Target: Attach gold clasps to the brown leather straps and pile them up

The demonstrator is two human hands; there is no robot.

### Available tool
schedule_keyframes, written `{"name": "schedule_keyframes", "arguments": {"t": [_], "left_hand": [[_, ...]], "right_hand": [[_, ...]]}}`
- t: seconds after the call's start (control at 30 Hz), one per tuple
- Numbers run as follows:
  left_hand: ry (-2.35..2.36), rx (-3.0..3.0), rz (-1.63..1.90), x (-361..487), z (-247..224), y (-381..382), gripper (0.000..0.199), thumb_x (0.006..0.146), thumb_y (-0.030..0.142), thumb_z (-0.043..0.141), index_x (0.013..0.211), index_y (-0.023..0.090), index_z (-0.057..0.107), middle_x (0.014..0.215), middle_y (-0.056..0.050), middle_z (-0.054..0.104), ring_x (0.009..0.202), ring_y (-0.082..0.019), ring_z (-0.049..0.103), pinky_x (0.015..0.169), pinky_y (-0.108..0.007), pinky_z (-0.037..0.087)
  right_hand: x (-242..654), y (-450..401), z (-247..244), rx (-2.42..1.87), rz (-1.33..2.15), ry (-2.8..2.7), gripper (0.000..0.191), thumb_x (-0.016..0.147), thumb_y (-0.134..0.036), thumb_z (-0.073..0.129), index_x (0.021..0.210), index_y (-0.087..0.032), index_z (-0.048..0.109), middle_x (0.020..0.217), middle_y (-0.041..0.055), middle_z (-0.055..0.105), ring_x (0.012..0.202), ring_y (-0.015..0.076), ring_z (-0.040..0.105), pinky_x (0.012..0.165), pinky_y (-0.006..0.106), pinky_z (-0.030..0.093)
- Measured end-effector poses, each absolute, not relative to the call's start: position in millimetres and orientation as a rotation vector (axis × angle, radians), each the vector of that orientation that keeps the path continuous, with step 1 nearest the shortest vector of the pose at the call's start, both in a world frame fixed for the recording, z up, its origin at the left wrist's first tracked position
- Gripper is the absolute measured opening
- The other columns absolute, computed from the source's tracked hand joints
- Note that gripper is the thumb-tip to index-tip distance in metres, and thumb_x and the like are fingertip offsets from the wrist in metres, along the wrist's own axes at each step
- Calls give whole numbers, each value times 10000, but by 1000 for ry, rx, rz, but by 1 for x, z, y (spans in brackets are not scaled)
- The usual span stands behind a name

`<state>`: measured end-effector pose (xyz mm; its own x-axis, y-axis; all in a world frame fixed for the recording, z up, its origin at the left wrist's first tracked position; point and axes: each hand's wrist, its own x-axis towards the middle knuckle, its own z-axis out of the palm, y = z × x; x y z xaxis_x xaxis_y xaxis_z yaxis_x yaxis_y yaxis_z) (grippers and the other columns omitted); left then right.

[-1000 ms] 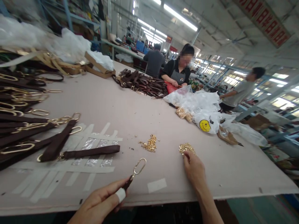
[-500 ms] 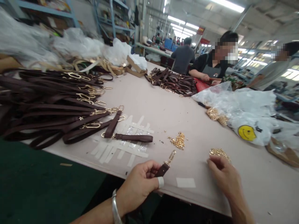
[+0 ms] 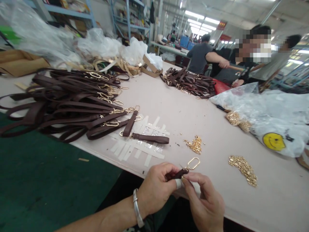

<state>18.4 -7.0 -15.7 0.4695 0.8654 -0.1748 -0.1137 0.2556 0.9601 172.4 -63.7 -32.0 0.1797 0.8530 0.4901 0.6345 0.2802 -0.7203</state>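
Note:
My left hand (image 3: pixel 158 183), with white tape on the thumb and a silver bracelet at the wrist, is closed round the end of a dark brown leather strap (image 3: pixel 178 174). A gold oval ring (image 3: pixel 193 163) sticks out from that end. My right hand (image 3: pixel 205 196) is pinched at the strap's end, its fingertips at a tiny gold-coloured metal piece that is mostly hidden. Beyond the hands lies a small heap of gold metal pieces (image 3: pixel 195 145). A second gold heap (image 3: pixel 243 169) spreads to the right.
Brown straps with gold clasps (image 3: pixel 79 106) are piled at the left, and another strap pile (image 3: pixel 188 82) lies at the back. A short strap loop (image 3: pixel 152 138) rests over tape strips. Plastic bags (image 3: pixel 277 119) fill the right side. Co-workers are across the table, one holding a wooden-handled tool (image 3: pixel 236 68).
My right hand has moved left from the right-hand gold heap to the strap end in my left hand. The oval ring has turned to face the camera. The whole view has shifted.

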Motion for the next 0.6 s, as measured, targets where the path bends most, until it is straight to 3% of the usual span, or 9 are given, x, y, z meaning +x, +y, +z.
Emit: {"name": "schedule_keyframes", "arguments": {"t": [0.17, 0.6], "left_hand": [[896, 1491, 857, 13, -8, -6, 239, 750, 10, 597, 834, 166, 757, 775, -4, 657, 764, -146, 598, 701, -231, 438], [838, 1626, 820, 16, -12, -11, 291, 809, 9, 578, 955, 192, 751, 827, -15, 659, 796, -155, 615, 733, -238, 453]], "right_hand": [[172, -68, -37, -1444, 259, -1456, 56, 857, -214, 683, 904, -239, 665, 862, 9, 725, 800, 150, 710, 724, 210, 560], [155, -65, -43, -1361, 623, -809, 284, 747, -310, 799, 933, -238, 597, 783, -18, 671, 683, 137, 667, 609, 226, 570]]}}
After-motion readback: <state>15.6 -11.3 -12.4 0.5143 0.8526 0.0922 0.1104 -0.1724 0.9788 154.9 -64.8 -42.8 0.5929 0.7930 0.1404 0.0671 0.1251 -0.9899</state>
